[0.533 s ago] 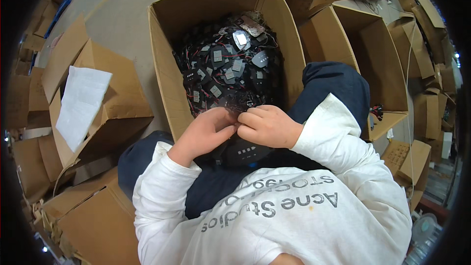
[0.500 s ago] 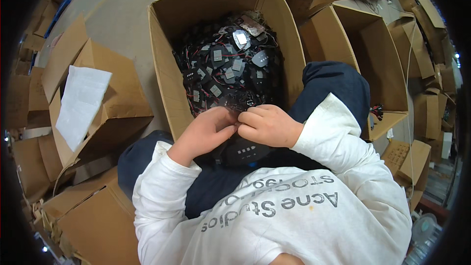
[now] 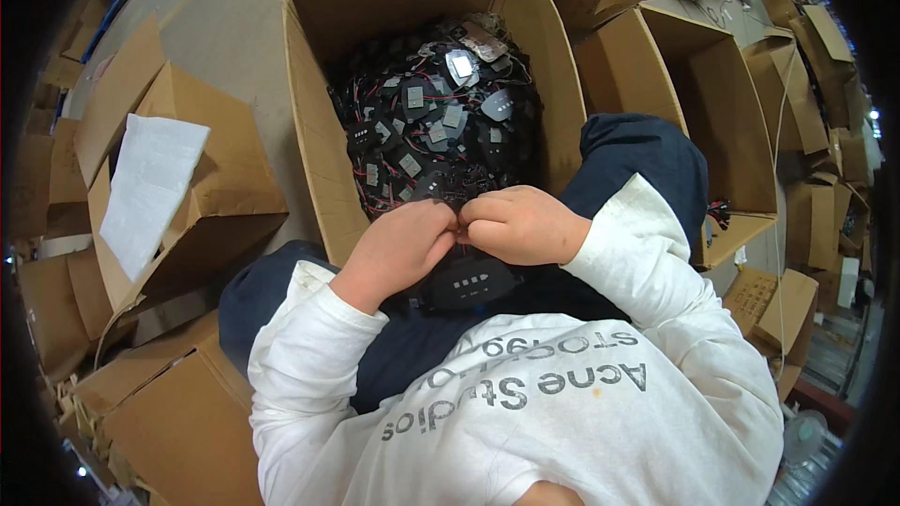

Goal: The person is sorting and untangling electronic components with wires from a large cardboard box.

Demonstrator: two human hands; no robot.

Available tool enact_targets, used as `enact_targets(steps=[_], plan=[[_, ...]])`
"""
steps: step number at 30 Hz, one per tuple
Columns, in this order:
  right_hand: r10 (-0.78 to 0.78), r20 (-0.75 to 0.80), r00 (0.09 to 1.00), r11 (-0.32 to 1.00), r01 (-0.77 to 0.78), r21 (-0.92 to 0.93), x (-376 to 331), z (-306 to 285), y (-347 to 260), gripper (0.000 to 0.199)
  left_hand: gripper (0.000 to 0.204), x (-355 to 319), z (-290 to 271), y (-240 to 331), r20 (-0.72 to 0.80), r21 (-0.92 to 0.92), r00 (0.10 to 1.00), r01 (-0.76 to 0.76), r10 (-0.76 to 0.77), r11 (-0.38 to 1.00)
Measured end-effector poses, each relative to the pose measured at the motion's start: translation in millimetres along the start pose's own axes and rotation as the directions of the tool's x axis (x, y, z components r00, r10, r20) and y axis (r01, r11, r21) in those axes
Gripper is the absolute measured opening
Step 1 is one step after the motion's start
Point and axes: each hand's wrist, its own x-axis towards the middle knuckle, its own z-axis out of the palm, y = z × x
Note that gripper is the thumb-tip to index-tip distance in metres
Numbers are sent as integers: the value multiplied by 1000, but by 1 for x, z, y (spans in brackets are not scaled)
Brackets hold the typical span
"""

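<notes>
Both hands meet over the near edge of a large cardboard box (image 3: 309,131). My left hand (image 3: 398,242) is closed in a pinch, its fingertips against those of my right hand (image 3: 527,225), which is closed too. What they pinch is small and mostly hidden by the fingers. Just below the fingertips, over my lap, lies a black panel (image 3: 469,283) with a row of small light marks. Inside the box is a heap of black electronic parts (image 3: 431,122) with red and black wires and grey square pads. A silvery square piece (image 3: 461,66) shines on top.
At the left stands an open carton (image 3: 220,145) with a white sheet (image 3: 155,183) draped over its flap. Another open carton (image 3: 722,103) is at the right, holding some wires (image 3: 719,214). A flat carton (image 3: 178,422) lies at lower left. More boxes line the far right.
My fingertips have drawn closer together. My right hand has shifted slightly up and its fingers have curled more. The whole view has moved a little.
</notes>
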Motion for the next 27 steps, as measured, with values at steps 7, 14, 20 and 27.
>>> enact_targets(steps=[7, 14, 20, 27], plan=[[18, 50, 999, 1000, -19, 8, 3, -6, -2, 14, 12, -1, 8, -1, -84, 42, 996, -32, 35, 999], [31, -61, 998, 999, -28, 39, 3, -1, -3, 19, 14, -3, 19, -3, -207, 157, 968, -111, 143, 981], [42, -81, 996, 995, -34, 92, -1, -2, -3, 13, 16, -2, 22, -1, -256, 244, 933, -190, 252, 951], [61, -111, 992, 990, -45, 134, -6, 2, -5, 14, 15, -5, 14, -6, -118, 54, 984, -124, 130, 991]])
